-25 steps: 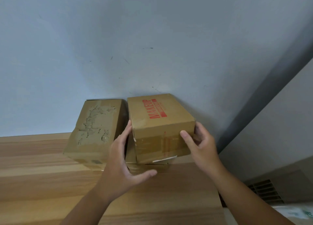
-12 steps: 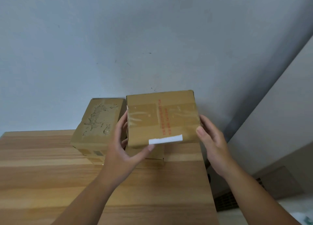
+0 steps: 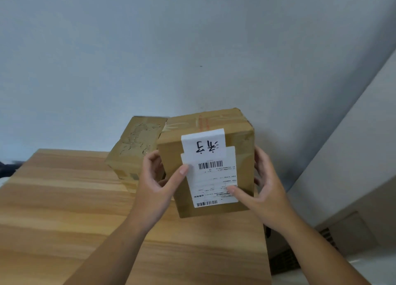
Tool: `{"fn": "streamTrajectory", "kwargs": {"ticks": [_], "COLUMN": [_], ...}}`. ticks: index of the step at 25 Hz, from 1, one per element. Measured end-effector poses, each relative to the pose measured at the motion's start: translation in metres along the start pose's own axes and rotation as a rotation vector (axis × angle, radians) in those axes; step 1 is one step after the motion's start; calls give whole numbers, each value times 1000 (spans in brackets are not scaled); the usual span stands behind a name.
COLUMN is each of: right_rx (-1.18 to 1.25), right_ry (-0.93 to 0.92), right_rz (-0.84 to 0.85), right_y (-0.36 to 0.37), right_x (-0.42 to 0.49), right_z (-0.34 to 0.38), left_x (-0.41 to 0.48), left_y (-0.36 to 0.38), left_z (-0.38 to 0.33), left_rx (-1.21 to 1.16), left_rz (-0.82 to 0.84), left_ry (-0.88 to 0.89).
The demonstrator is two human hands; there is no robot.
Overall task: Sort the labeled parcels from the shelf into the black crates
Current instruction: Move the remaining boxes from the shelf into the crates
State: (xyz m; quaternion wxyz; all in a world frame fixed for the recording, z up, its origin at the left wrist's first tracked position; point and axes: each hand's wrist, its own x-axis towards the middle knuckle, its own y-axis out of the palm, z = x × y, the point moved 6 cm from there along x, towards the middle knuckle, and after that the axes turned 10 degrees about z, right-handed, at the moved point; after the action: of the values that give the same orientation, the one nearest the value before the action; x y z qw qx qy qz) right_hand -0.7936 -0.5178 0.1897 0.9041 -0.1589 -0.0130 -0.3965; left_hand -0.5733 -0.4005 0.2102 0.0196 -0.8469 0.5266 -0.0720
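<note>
A brown cardboard parcel [image 3: 244, 156] is lifted above the wooden shelf top [image 3: 64, 209], its face with a white shipping label [image 3: 211, 177] and handwritten slip turned toward me. My left hand [image 3: 156, 186] grips its left side, thumb on the label's edge. My right hand [image 3: 265, 188] grips the right side, thumb pressed on the label's lower part. A second brown parcel [image 3: 132, 147] lies on the shelf behind and left of the held one. No black crates are in view.
A pale grey wall [image 3: 192, 48] rises right behind the parcels. The shelf's right edge drops off near my right forearm, with a grey wall panel and a floor vent [image 3: 327, 235] below at the right.
Both hands lifted the parcel off the one beneath it and rotated it toward me; the MAKEUP-printed face turned away, then the taped face, and the labeled face is now showing.
</note>
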Motion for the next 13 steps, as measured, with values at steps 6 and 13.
{"fn": "streamTrajectory", "kwargs": {"ticks": [6, 13], "right_rx": [80, 176], "right_ry": [35, 11], "right_rz": [110, 351], "right_y": [36, 144], "right_x": [8, 5], "right_z": [13, 46], "left_x": [-76, -172], "left_y": [-38, -109], "left_z": [23, 23], "left_rx": [90, 234], "left_rz": [-54, -305], "left_ry": [-2, -36]}}
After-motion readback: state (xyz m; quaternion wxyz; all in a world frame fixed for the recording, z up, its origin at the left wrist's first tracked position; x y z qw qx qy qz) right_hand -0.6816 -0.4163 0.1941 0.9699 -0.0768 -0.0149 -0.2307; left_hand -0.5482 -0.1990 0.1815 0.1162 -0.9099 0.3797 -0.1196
